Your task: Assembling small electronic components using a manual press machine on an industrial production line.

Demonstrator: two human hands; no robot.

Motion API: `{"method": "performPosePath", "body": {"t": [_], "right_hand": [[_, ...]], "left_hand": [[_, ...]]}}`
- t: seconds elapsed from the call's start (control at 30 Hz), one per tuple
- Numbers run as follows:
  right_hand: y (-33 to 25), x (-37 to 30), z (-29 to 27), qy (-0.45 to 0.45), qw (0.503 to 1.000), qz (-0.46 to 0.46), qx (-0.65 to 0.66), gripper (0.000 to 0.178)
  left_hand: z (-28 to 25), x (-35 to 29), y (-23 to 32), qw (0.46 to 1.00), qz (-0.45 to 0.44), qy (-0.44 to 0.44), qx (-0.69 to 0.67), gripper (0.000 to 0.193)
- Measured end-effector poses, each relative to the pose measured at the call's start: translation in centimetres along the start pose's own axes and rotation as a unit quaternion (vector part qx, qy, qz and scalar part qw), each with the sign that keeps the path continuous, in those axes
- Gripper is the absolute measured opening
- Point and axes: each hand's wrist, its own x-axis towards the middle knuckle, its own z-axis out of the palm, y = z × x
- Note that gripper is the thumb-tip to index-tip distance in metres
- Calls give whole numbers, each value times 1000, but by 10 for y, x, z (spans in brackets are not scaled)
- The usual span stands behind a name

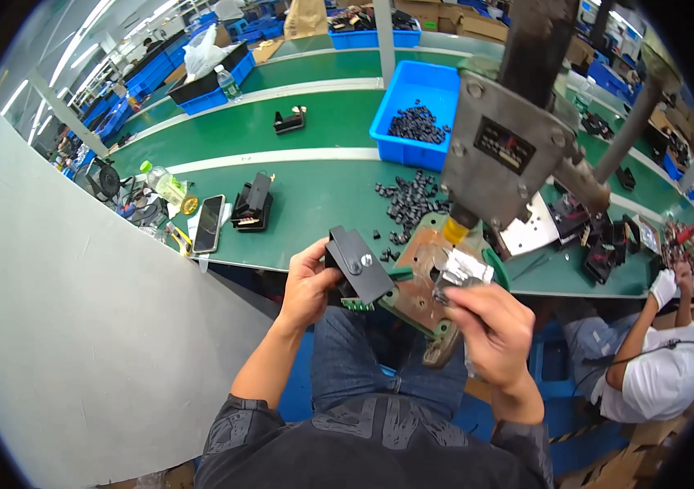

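My left hand (308, 287) grips a black plastic housing (363, 262) by its left end, in front of my lap. A round silver screw head shows on the housing, and a green circuit board (356, 305) sticks out beneath it. My right hand (495, 332) is closed in a pinch on a small black part (442, 295), over the base plate (416, 303) of a bench press. Crumpled silver foil (467, 267) lies on that plate beside my fingertips. Above it hangs the grey press head (500, 138) with a yellow collar (454, 231).
Loose small black parts (414, 204) lie behind the plate, near a blue bin (412, 151) of similar parts. Left are black housings (254, 202), a phone (209, 223) and a bottle (169, 187). A person in white (658, 371) works at the right, near more housings (603, 244).
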Motion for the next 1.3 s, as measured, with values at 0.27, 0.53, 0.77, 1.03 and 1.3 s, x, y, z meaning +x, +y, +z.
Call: {"method": "performPosePath", "body": {"t": [0.27, 0.53, 0.77, 1.03, 1.3], "right_hand": [[-2, 6, 19, -54, 997, 16, 51, 27], [6, -20, 13, -38, 995, 65, 72, 25], [2, -21, 3, -38, 992, 89, 85, 28], [13, -34, 8, 17, 998, 41, 37, 27], [18, -39, 7, 41, 998, -41, 9, 26]], "left_hand": [[25, -27, -3, 991, -73, -113, 28, 39], [52, -42, -14, 980, -174, -71, -66, 23], [62, -44, -25, 971, -200, -91, -94, 31], [74, -45, -22, 980, -181, -68, -45, 34], [80, -47, -32, 993, 28, -14, 115, 39]]}}
